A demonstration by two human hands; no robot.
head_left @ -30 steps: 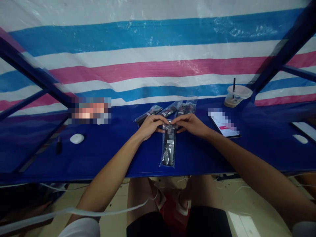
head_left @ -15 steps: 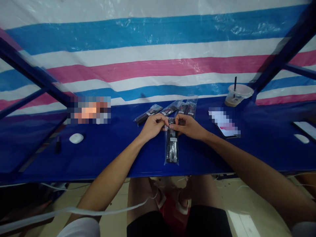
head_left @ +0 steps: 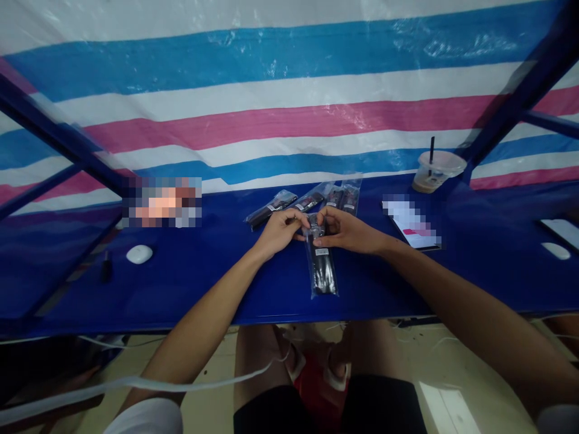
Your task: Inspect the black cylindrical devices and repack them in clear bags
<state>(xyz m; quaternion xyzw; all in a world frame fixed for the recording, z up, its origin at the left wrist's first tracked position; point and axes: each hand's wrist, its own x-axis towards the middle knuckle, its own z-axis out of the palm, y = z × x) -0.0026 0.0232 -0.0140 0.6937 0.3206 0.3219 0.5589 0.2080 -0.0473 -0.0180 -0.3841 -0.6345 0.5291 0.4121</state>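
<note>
From the head view, the person's two hands meet over a clear plastic packet [head_left: 324,274] with a dark item inside, just in front of the body at the middle of the blue table [head_left: 203,283]. The left hand [head_left: 281,232] is partly closed, thumb and forefinger pinched together at the packet's top left edge. The right hand [head_left: 346,232] is curled, its fingers bent near the top and its thumb lying over the packet's face. Holding it by the top from both sides probably keeps the plastic steady and leaves the white label in sight. Whether the packet's near end rests on the table is hard to tell. Just behind the hands lie two slanted packets [head_left: 271,210] and two side-by-side packets [head_left: 349,202], seemingly placed there to leave working room. The phone [head_left: 414,226] and drink cup [head_left: 436,172] stand off to the right, likely for the same reason.
</note>
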